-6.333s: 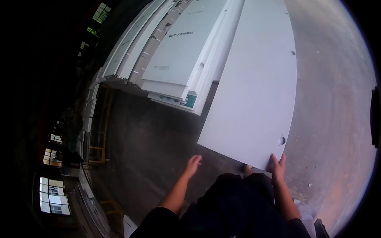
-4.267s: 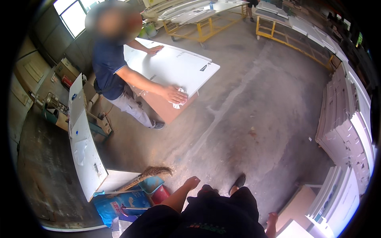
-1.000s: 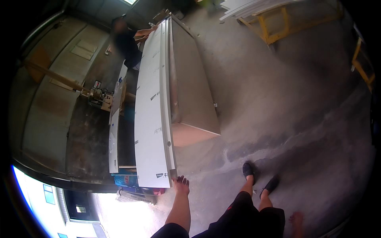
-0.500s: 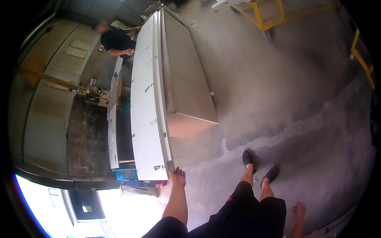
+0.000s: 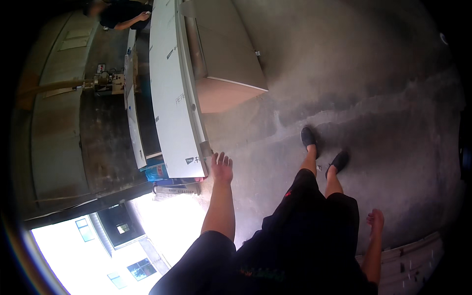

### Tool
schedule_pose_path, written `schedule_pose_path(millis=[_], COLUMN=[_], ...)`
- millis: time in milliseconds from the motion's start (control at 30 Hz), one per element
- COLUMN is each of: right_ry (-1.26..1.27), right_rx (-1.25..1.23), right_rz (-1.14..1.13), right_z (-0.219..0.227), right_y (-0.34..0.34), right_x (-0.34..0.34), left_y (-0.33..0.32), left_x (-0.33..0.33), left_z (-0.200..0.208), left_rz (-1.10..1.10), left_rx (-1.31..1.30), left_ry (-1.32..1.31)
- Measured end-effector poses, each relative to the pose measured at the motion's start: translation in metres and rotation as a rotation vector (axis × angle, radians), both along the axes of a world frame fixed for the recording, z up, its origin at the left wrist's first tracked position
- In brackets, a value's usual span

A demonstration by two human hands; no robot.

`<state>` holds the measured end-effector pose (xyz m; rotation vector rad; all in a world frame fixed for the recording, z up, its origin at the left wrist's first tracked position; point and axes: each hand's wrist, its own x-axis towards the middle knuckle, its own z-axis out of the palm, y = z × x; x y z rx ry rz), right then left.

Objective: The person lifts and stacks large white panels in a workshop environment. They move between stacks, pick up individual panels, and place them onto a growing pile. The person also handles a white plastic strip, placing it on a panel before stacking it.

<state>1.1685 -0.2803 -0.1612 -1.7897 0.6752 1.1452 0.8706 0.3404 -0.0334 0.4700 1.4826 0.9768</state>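
Observation:
A long white panel [image 5: 169, 105] with dark printed marks and a metal-looking edge strip lies along the left. Just off its near corner is my left hand [image 5: 222, 169], fingers apart and pointing up; the fingertips are close to the edge, and contact is hard to make out. My right hand [image 5: 376, 220] hangs low at my right side, well away from the panel. Its fingers look loosely curled, with no object visible in them.
A large box-like piece [image 5: 231, 51] stands right of the panel. Further left are a narrower panel [image 5: 133, 115] and a machine [image 5: 108, 82]. Blue bags [image 5: 156, 172] lie below the panel's end. Another person [image 5: 123, 14] is at the far left, beside the panel.
The view has shifted, so the panel, the other person and my feet sit higher in the picture. The yellow frames have left view. My left hand appears slightly further off the panel's corner.

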Motion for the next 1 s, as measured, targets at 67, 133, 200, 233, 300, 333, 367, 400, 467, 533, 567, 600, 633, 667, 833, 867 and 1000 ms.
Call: schedule_pose_path(millis=[67,133,200,233,300,333,367,400,467,533,567,600,633,667,833,867,1000], right_ry=[-0.032,-0.003,0.031,0.044,0.056,0.062,0.090,0.067,0.030,-0.014,-0.027,-0.048,-0.069,-0.095,-0.177,-0.186,-0.197], right_rx=[0.013,0.008,0.002,0.003,-0.024,-0.065,-0.090,-0.095,-0.093,-0.024,0.025,0.037,0.040,0.055,0.174,0.192,0.306], right_rz=[0.008,0.002,-0.006,-0.014,-0.024,-0.022,-0.004,-0.011,0.036,0.031,0.039,0.046,0.056,0.101,0.256,0.260,0.335], right_z=[0.000,-0.002,-0.008,-0.011,-0.021,-0.025,-0.029,-0.033,-0.039,-0.038,-0.035,-0.032,-0.025,-0.018,0.027,0.036,0.066], right_y=[-0.005,-0.009,-0.013,-0.015,-0.017,-0.016,-0.016,-0.013,-0.004,0.011,0.021,0.034,0.048,0.063,0.153,0.171,0.250], right_x=[-0.001,0.000,0.002,0.001,0.006,0.006,0.011,0.014,0.028,0.043,0.052,0.060,0.068,0.075,0.100,0.101,0.094], left_y=[-0.011,-0.024,-0.042,-0.051,-0.069,-0.075,-0.079,-0.080,-0.077,-0.066,-0.059,-0.050,-0.041,-0.032,0.010,0.019,0.043], left_x=[-0.003,-0.008,-0.025,-0.034,-0.061,-0.074,-0.088,-0.099,-0.120,-0.134,-0.138,-0.139,-0.140,-0.140,-0.134,-0.132,-0.124], left_z=[-0.004,-0.010,-0.010,-0.010,-0.003,0.001,0.007,0.012,0.023,0.033,0.037,0.039,0.042,0.043,0.044,0.043,0.044], left_rz=[-0.044,-0.140,-0.218,-0.279,-0.185,-0.090,0.001,0.113,0.258,0.299,0.320,0.320,0.327,0.318,0.368,0.367,0.406], left_rx=[-0.027,-0.058,-0.167,-0.194,-0.256,-0.270,-0.274,-0.259,-0.180,-0.078,-0.039,-0.016,0.005,0.017,0.052,0.060,-0.012], left_ry=[0.002,0.065,0.123,0.129,0.183,0.211,0.202,0.184,0.068,-0.053,-0.089,-0.103,-0.111,-0.120,-0.164,-0.158,-0.077])
